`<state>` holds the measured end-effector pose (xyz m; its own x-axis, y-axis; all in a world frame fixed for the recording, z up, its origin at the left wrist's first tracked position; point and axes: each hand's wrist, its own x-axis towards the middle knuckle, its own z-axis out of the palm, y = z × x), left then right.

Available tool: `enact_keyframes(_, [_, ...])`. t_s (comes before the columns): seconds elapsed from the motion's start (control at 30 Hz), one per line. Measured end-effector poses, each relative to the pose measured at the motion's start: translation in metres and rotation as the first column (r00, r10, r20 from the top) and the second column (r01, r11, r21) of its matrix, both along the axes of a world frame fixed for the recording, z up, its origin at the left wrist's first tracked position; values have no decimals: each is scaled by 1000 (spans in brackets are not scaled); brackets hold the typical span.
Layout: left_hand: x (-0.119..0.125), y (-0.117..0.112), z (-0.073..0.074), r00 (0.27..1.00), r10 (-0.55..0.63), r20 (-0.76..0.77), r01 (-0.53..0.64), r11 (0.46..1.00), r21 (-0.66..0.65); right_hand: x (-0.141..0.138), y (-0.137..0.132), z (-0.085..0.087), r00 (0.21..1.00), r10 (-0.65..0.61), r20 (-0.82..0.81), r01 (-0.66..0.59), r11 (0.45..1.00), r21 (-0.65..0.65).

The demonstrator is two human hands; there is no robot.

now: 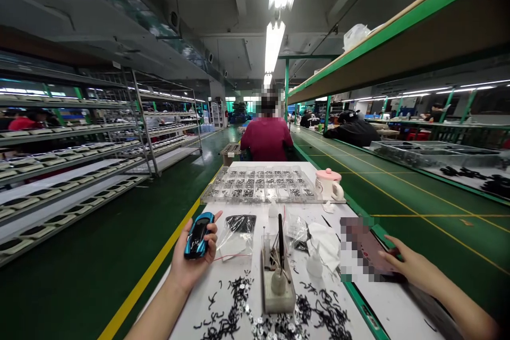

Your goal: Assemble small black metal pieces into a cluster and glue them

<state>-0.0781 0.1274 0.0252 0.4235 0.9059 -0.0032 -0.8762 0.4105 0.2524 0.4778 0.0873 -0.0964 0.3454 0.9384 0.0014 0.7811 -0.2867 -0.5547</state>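
Observation:
My left hand [194, 260] is wrapped round a small blue and black car-shaped object [199, 236], held above the table's left side with the index finger stretched out. On the right, my right hand [410, 263] reaches over a dark flat object [374, 249], largely blurred by pixels, with its fingers outstretched at that object's edge. Between the hands stands a pale holder [278, 303] with thin tools and a small bottle in it. Loose black curved pieces [329, 313] and small shiny pieces lie in front. Behind the left hand is a clear plastic bag [238, 236].
A clear compartment tray [258, 186] of small parts spans the table's far end, beside a lidded mug [329, 185]. A white squeeze bottle [314, 263] stands near crumpled tissue [324, 244]. Shelving racks [137, 122] line the left. A person in a maroon shirt [266, 138] sits ahead.

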Motion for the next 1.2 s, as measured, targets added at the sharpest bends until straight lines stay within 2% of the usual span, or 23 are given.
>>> enact_keyframes(0.13, [-2, -1, -2, 999, -23, 30, 23, 1000, 4, -37, 8, 2, 984, -97, 148, 93, 995, 34])
enact_keyframes(0.27, [-3, -1, -4, 997, -54, 62, 54, 999, 8, -81, 10, 7, 929, -206, 308, 200, 978, 53])
enact_keyframes(0.4, [-2, -1, -5, 993, -82, 86, 83, 997, -4, -101, 10, 16, 885, -254, 391, 264, 964, 29])
enact_keyframes(0.6, [1, 1, -6, 990, -99, 98, 102, 994, -31, -105, 10, 28, 855, -310, 415, 340, 940, 2])
enact_keyframes(0.83, [-2, -1, -5, 990, -80, 112, 83, 996, -23, -97, 9, 36, 869, -326, 372, 358, 934, -19])
enact_keyframes(0.97, [-2, -1, -4, 994, -80, 80, 83, 996, -34, -95, 8, 30, 870, -334, 363, 358, 934, 1])
enact_keyframes(1.1, [0, -3, -2, 995, -96, 8, 97, 993, -62, -91, 6, 17, 855, -373, 359, 382, 923, 50])
enact_keyframes(1.2, [1, -5, 0, 994, -103, -40, 99, 991, -88, -82, 6, 6, 865, -363, 346, 353, 931, 94])
